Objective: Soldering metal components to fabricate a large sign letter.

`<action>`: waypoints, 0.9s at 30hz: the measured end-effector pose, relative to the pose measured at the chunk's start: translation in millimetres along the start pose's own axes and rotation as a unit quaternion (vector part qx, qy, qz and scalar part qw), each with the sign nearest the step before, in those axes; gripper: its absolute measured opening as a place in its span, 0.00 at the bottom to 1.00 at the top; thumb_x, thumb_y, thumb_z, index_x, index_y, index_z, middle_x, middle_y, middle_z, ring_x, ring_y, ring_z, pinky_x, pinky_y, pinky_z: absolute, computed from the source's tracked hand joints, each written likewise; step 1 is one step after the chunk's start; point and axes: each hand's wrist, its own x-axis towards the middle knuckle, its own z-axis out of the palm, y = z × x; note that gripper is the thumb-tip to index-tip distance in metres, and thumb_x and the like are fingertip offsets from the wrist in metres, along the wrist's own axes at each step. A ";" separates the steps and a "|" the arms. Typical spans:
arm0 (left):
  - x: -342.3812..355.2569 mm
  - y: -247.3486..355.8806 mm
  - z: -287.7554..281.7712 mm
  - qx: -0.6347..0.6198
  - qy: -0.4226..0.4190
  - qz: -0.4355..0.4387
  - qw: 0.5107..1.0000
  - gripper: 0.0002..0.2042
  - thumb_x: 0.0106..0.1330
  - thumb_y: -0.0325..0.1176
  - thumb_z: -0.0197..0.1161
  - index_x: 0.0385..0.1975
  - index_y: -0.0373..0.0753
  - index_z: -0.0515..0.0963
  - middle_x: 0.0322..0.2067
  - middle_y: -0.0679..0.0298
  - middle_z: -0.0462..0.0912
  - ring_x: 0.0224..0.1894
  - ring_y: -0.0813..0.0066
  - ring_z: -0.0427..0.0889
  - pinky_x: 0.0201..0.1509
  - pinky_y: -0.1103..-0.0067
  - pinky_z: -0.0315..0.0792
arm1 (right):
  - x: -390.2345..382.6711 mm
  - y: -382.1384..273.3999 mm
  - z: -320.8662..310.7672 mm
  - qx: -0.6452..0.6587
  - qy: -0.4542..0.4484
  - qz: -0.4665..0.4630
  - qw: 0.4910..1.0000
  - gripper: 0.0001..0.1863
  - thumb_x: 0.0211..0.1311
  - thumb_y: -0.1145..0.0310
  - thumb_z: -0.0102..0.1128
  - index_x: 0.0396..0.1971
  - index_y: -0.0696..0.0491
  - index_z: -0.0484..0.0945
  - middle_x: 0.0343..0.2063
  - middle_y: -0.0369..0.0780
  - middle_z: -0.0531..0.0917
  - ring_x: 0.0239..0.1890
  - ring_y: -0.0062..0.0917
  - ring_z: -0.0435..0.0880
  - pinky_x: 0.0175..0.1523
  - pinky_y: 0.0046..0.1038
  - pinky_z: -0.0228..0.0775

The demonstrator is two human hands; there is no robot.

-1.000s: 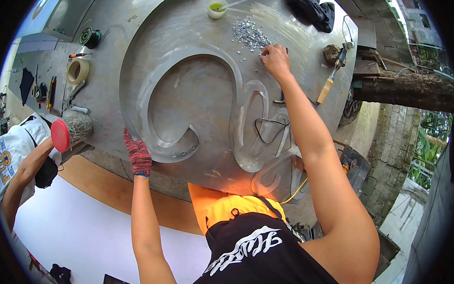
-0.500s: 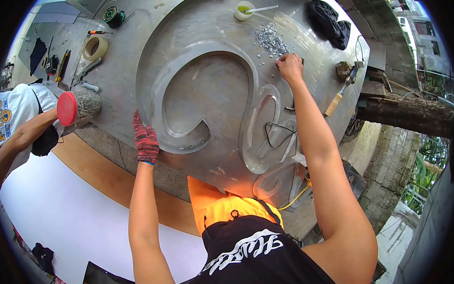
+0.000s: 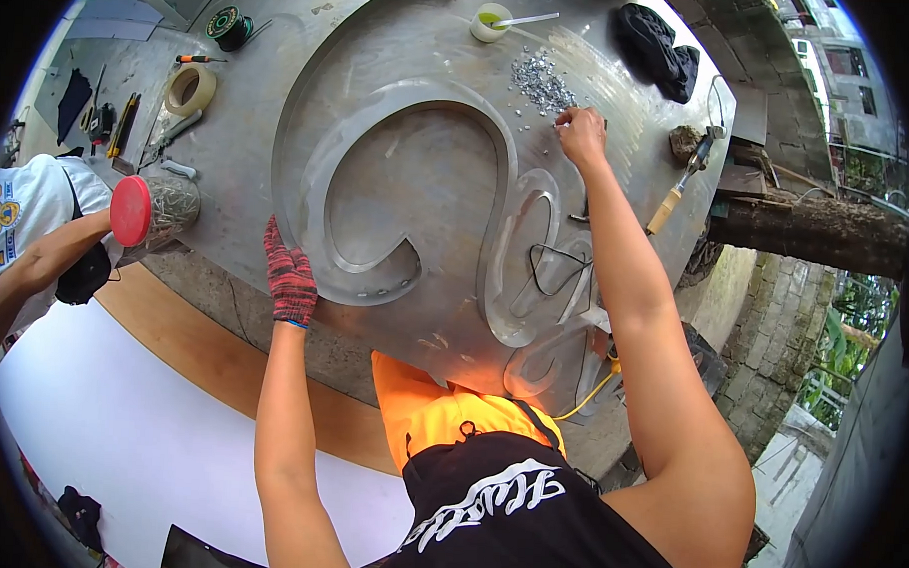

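A large curved sheet-metal letter shape (image 3: 456, 99) with raised side walls lies on the metal tabletop. My left hand (image 3: 291, 280), in a red-and-black knit glove, rests against its outer wall at the lower left, fingers stretched along it. My bare right hand (image 3: 584, 136) is at the near edge of a pile of small silvery metal bits (image 3: 544, 82). Its thumb and fingers are pinched together; what is between them is too small to make out. A white cup (image 3: 490, 23) of yellow-green liquid with a white stick stands beyond the pile.
A wooden-handled soldering iron (image 3: 665, 209) leans by a stone (image 3: 686, 142) at right. A black cloth (image 3: 657, 51) lies far right. At left are a tape roll (image 3: 190, 91), a wire spool (image 3: 228, 28) and a red-lidded jar (image 3: 132, 211), touched by another person's arm (image 3: 60, 248).
The view has shifted slightly. Both my hands stay nearly where they were, the right still pinched by the metal bits. The other person has moved a little.
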 end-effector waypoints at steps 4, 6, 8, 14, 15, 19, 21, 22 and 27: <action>1.3 1.5 1.0 0.008 0.003 0.004 1.000 0.35 0.66 0.20 0.49 0.76 0.35 0.53 0.70 0.45 0.65 0.70 0.49 0.69 0.73 0.67 0.63 | 6.8 6.8 -4.1 0.016 -0.034 0.050 0.998 0.08 0.57 0.68 0.70 0.37 0.46 0.89 0.51 0.45 0.82 0.60 0.43 0.76 0.64 0.42 0.70; 2.4 1.4 0.9 0.013 0.006 0.000 1.000 0.34 0.66 0.19 0.48 0.76 0.35 0.54 0.70 0.46 0.65 0.70 0.50 0.69 0.74 0.68 0.62 | 4.2 5.5 -3.7 0.008 -0.034 0.037 0.999 0.08 0.56 0.67 0.70 0.37 0.46 0.90 0.51 0.45 0.82 0.59 0.43 0.76 0.65 0.42 0.70; 1.3 1.9 0.8 0.003 0.002 -0.003 1.000 0.34 0.66 0.19 0.48 0.76 0.35 0.54 0.70 0.46 0.65 0.70 0.51 0.69 0.74 0.68 0.62 | 0.2 3.0 -3.8 0.002 -0.033 0.025 0.999 0.08 0.56 0.67 0.71 0.37 0.46 0.90 0.51 0.46 0.82 0.59 0.43 0.76 0.65 0.42 0.70; -0.3 -2.1 -1.5 -0.011 0.004 -0.001 1.000 0.35 0.65 0.18 0.48 0.76 0.35 0.54 0.70 0.46 0.65 0.71 0.51 0.69 0.74 0.68 0.63 | 1.2 -0.1 6.8 0.006 -0.008 -0.002 1.000 0.11 0.52 0.63 0.74 0.36 0.48 0.91 0.46 0.50 0.85 0.54 0.46 0.82 0.60 0.41 0.74; -2.1 -8.7 -5.7 0.001 0.012 0.008 1.000 0.35 0.65 0.18 0.49 0.76 0.35 0.54 0.70 0.46 0.65 0.71 0.51 0.69 0.73 0.68 0.63 | 4.6 -2.2 8.5 0.010 -0.031 0.018 0.999 0.10 0.53 0.63 0.74 0.36 0.47 0.91 0.48 0.49 0.84 0.55 0.45 0.81 0.61 0.42 0.73; 0.1 -2.5 4.1 -0.012 0.016 0.019 1.000 0.36 0.64 0.20 0.51 0.76 0.38 0.56 0.70 0.48 0.64 0.68 0.47 0.72 0.70 0.68 0.67 | 14.4 17.3 8.2 0.013 -0.042 0.015 0.999 0.13 0.54 0.59 0.74 0.36 0.51 0.91 0.41 0.49 0.88 0.51 0.43 0.84 0.59 0.41 0.74; 1.5 2.2 2.2 0.013 0.022 0.016 1.000 0.35 0.64 0.21 0.52 0.75 0.40 0.57 0.71 0.48 0.63 0.65 0.45 0.74 0.66 0.66 0.71 | 10.6 17.5 4.9 -0.008 -0.034 0.002 0.999 0.13 0.56 0.58 0.72 0.36 0.50 0.91 0.41 0.50 0.87 0.51 0.44 0.84 0.59 0.42 0.74; 3.5 5.7 6.6 0.015 0.029 0.004 0.999 0.35 0.64 0.21 0.52 0.75 0.40 0.57 0.71 0.48 0.63 0.65 0.45 0.74 0.66 0.66 0.71 | 9.5 29.1 4.2 -0.034 -0.006 -0.012 0.999 0.14 0.57 0.57 0.71 0.36 0.51 0.91 0.41 0.50 0.87 0.50 0.44 0.84 0.58 0.42 0.74; 1.4 6.1 -1.6 0.038 0.008 -0.007 0.999 0.35 0.64 0.23 0.53 0.75 0.40 0.57 0.73 0.50 0.61 0.61 0.44 0.77 0.61 0.64 0.75 | -34.1 -12.4 -11.2 -0.009 0.056 -0.111 0.992 0.13 0.60 0.59 0.70 0.36 0.54 0.87 0.39 0.46 0.87 0.46 0.42 0.84 0.53 0.41 0.75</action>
